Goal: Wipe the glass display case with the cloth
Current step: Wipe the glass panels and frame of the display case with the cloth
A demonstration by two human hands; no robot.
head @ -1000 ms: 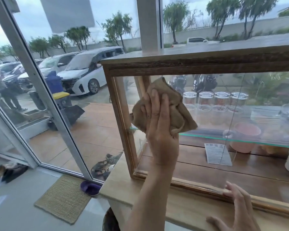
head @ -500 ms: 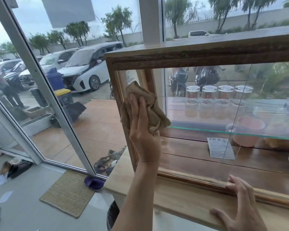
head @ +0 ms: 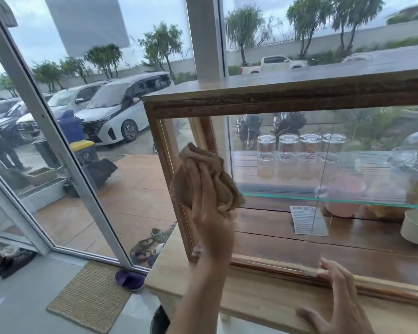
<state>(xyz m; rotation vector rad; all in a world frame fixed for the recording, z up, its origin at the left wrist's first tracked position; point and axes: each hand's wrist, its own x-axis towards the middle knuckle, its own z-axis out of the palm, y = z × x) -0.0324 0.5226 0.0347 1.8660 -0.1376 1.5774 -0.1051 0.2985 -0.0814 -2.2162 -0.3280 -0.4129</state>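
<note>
A wooden-framed glass display case [head: 285, 97] stands on a light wooden counter [head: 258, 302]. My left hand [head: 211, 213] presses a crumpled brown cloth [head: 217, 179] flat against the front glass, at the case's left end beside the left frame post. My right hand [head: 336, 302] rests with fingers spread on the counter, fingertips touching the case's lower wooden rail. Inside the case are several upturned clear glasses [head: 297, 155] on a glass shelf, a pink cup [head: 343, 196] and a paper card [head: 308, 220].
A white bowl [head: 415, 225] sits inside at the right. Big windows to the left look out on parked cars [head: 121, 114] and bins. On the floor below lie a woven mat [head: 89, 297], a purple slipper [head: 128, 279] and shoes.
My left hand has slid the cloth left along the glass to the left frame post, then a little lower. My right hand stays on the lower rail.
</note>
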